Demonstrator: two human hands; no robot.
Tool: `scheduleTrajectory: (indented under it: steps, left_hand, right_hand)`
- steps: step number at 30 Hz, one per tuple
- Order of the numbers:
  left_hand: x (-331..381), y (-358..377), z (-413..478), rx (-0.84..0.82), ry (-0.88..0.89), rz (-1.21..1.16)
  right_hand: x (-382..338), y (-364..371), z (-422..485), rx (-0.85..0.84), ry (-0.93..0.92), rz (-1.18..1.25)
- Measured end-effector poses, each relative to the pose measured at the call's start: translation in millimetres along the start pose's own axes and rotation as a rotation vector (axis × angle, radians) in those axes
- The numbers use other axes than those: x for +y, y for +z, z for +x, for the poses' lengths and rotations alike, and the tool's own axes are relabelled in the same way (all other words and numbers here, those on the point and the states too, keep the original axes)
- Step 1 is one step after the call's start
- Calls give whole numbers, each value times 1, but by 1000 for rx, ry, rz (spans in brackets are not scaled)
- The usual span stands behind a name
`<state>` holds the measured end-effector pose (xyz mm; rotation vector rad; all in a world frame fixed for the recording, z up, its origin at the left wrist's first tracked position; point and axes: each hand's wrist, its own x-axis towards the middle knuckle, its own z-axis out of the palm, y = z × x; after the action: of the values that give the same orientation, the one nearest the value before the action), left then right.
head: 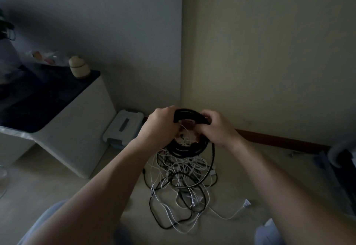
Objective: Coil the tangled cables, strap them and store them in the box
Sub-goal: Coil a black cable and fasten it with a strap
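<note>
left hand point(159, 124) and right hand point(217, 127) both curled round black coil point(189, 114), held above tangle point(183, 183) on floor; box point(123, 127) near wall.

The room is dimly lit. A corner is formed where a grey wall point(96, 23) on the left is met by a cream wall point(269, 52) on the right. The foot of the cream wall is lined by a dark reddish-brown skirting board point(279, 138). The floor point(57, 177) is covered in a pale beige surface. A white unit point(82, 138) with a dark top point(38, 98) is set against the grey wall, and a small cream jar point(79, 67) is placed near the top's back right corner. Plant leaves point(5, 27) are seen at the left edge.
</note>
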<state>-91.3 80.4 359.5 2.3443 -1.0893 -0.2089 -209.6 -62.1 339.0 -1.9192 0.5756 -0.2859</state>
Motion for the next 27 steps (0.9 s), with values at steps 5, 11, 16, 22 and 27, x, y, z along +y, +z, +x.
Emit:
scheduleTrajectory:
  steps: [5,11,16,22,27]
  left_hand:
    - [1,0,0,146,-82,-48]
    - [1,3,5,354,-194,-138]
    - [2,5,8,379,-314,-486]
    - [11,29,0,333,-547,-858]
    - [19,49,-5,241,-701,-1049]
  right_hand:
    - [5,-3,-3,-118,207,215]
    - [1,11,-6,91,298,293]
    - [-5,29,-11,47,438,509]
    - [-9,37,-7,119,410,755]
    - [-6,42,-8,255,336,819]
